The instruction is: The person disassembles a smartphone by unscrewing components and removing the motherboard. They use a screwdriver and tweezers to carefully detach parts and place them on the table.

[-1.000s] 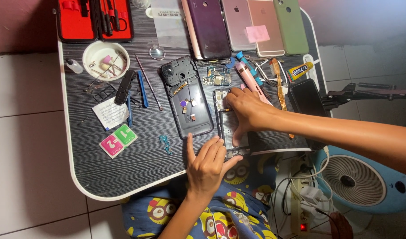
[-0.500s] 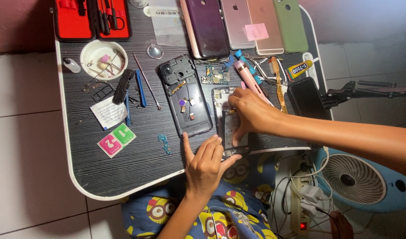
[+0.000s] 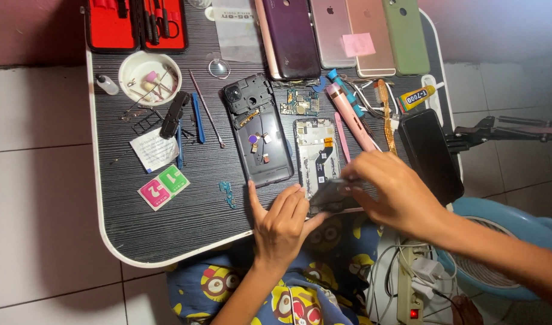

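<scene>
Two hands meet at the near end of the open phone frame (image 3: 317, 155), the silver-rimmed body lying face up near the middle of the table (image 3: 167, 235). Your right hand (image 3: 396, 192) is curled, fingers closed on a dark flat part (image 3: 333, 194) that it holds tilted up off the frame's near end; the motion blur keeps you from seeing exactly how the fingertips pinch it. Your left hand (image 3: 282, 219) lies mostly open and flat, fingers spread, its tips touching the same part from the left and the palm resting on the table edge, which looks like a bracing hold to keep the frame from sliding while the part comes up.

Just left of the frame lies the dark back cover (image 3: 261, 141) with small loose bits on it, kept close so they stay together. Just beyond the frame sits a small circuit board (image 3: 299, 102). To the frame's right a pink pen-shaped tool (image 3: 351, 117) lies at an angle, and further right a black phone (image 3: 430, 155). Well left of the frame are a white dish (image 3: 149, 69) of small parts, a blue pry tool (image 3: 197, 117) and a pink-and-green packet (image 3: 163, 187). Far beyond the frame, a row of phones (image 3: 348, 30) and a red tool case (image 3: 134, 24) line the back edge.
</scene>
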